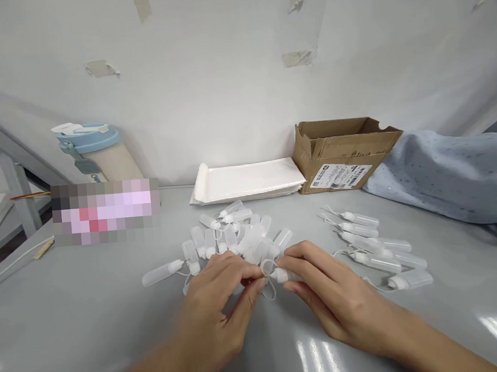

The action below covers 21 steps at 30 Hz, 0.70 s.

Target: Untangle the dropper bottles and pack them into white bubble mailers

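My right hand (337, 293) is closed around a small translucent squeeze bottle (283, 275) with a white neck, its narrow tip pointing left. The fingers cover most of its body. At that tip, the thumb and forefinger of my left hand (220, 297) pinch the bottle's small cap, mostly hidden by the fingertips. A thin clear strap (270, 292) loops beside the tip. Just beyond my hands lies a loose pile of similar bottles (235, 236), some partly behind my left fingers. Several more bottles (377, 262), with straps and tips toward the left, lie spread to the right.
A white padded envelope stack (248, 179) lies against the wall beside an open cardboard box (345, 155). Blue-grey cloth (445, 176) is at the right. On the left are a blue-lidded tumbler (100, 154) and a blurred-out pink item (108, 211) on the grey table (126, 333).
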Each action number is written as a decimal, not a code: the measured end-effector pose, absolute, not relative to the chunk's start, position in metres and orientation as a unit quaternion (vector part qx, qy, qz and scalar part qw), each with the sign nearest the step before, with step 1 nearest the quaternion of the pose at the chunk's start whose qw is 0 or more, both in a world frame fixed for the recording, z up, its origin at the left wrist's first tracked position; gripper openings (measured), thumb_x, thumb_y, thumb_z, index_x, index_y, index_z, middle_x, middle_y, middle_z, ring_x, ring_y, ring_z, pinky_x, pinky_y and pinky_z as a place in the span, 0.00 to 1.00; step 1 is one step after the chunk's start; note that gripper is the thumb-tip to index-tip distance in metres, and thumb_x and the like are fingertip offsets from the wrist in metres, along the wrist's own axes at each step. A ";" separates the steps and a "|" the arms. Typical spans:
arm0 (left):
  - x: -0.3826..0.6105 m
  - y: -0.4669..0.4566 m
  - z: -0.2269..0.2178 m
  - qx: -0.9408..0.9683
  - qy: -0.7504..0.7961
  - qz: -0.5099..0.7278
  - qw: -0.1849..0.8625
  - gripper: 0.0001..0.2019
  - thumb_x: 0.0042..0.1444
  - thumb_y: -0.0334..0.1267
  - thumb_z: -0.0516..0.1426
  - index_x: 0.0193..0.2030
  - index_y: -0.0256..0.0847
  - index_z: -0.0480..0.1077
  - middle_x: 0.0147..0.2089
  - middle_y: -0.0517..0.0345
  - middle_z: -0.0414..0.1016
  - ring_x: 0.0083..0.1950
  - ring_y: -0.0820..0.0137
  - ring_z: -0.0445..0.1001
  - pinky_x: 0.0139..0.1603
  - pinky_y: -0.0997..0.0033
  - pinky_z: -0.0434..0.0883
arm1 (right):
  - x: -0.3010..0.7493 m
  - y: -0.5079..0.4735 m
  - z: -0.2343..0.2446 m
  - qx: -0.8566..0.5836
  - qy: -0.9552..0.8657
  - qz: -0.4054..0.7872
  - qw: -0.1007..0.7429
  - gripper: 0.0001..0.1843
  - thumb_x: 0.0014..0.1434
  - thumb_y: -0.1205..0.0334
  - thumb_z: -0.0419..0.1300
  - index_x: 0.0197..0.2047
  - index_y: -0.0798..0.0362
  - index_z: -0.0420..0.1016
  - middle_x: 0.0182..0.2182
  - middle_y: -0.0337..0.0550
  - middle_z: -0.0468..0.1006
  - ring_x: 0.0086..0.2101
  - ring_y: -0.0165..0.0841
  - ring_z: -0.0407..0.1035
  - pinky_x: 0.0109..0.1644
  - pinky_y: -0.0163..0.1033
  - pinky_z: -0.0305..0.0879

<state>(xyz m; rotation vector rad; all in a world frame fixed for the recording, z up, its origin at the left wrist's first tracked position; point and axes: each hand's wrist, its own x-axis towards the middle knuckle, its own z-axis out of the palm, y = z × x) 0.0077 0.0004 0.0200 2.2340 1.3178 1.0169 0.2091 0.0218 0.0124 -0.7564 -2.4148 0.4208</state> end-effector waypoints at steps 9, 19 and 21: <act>0.009 0.000 0.012 0.816 0.407 0.391 0.129 0.07 0.57 0.26 0.51 0.34 0.42 0.66 0.27 0.61 0.70 0.29 0.72 0.68 0.34 0.71 0.66 | 0.205 0.017 0.011 -0.271 -0.907 0.135 0.293 0.13 0.62 0.74 0.47 0.49 0.64 0.65 0.37 0.53 0.68 0.37 0.35 0.64 0.37 0.38 0.70; 0.007 0.006 0.009 0.801 0.449 0.353 0.179 0.06 0.59 0.30 0.52 0.33 0.41 0.69 0.26 0.63 0.71 0.29 0.73 0.68 0.35 0.71 0.65 | 0.206 0.026 0.005 -0.283 -0.903 0.134 0.294 0.13 0.65 0.69 0.45 0.50 0.61 0.65 0.38 0.51 0.68 0.37 0.34 0.66 0.39 0.39 0.70; 0.005 0.008 0.011 0.797 0.466 0.342 0.175 0.05 0.59 0.32 0.53 0.36 0.42 0.70 0.28 0.63 0.72 0.31 0.72 0.69 0.36 0.70 0.65 | 0.207 0.028 0.005 -0.288 -0.899 0.129 0.303 0.13 0.66 0.68 0.46 0.51 0.60 0.64 0.38 0.51 0.68 0.37 0.34 0.66 0.39 0.39 0.70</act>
